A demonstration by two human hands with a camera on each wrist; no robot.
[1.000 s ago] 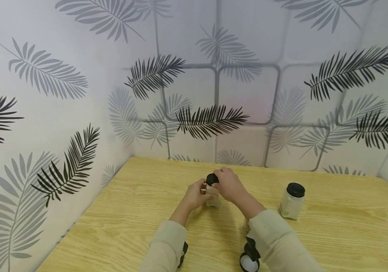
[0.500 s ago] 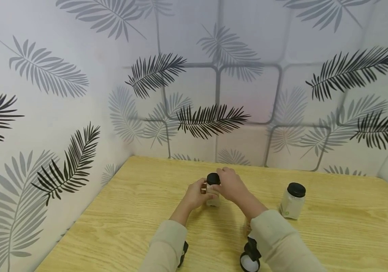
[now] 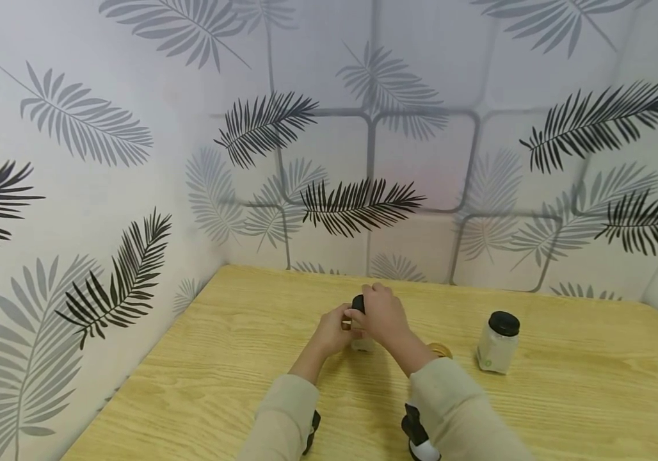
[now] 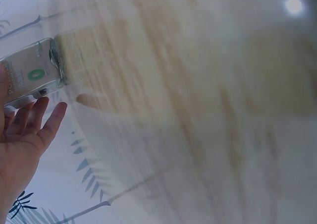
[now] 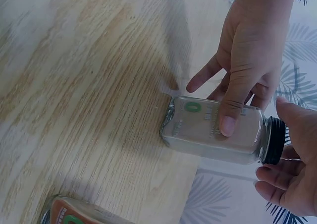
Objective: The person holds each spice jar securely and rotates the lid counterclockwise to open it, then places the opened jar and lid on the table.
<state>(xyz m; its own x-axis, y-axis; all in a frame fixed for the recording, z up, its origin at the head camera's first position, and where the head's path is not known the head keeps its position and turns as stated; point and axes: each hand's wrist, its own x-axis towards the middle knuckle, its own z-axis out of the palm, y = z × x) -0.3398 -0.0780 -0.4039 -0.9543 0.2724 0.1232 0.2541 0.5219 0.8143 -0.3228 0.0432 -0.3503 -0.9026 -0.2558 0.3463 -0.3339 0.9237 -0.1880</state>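
Observation:
A clear glass jar [image 5: 198, 144] with a green mark on its side and a black lid [image 5: 274, 140] stands on the wooden table. My left hand [image 3: 331, 331] grips the jar's body, its thumb across the side in the right wrist view. My right hand [image 3: 385, 314] holds the lid from the right, thumb on one side and curled fingers on the other, covering much of it in the head view. In the left wrist view, the jar's lower part [image 4: 34, 73] shows above my left fingers; the lid is out of that view.
A second jar [image 3: 497, 344] with a black lid stands to the right. Behind my right forearm shows a golden round top [image 3: 440, 350]; a jar with an orange-brown label [image 5: 74, 214] lies at the right wrist view's lower edge. Patterned wall [image 3: 409, 250] borders the table.
My right hand has turned about the lid and covers more of it. My right forearm has shifted slightly left, uncovering the golden round top. The left hand stays on the jar.

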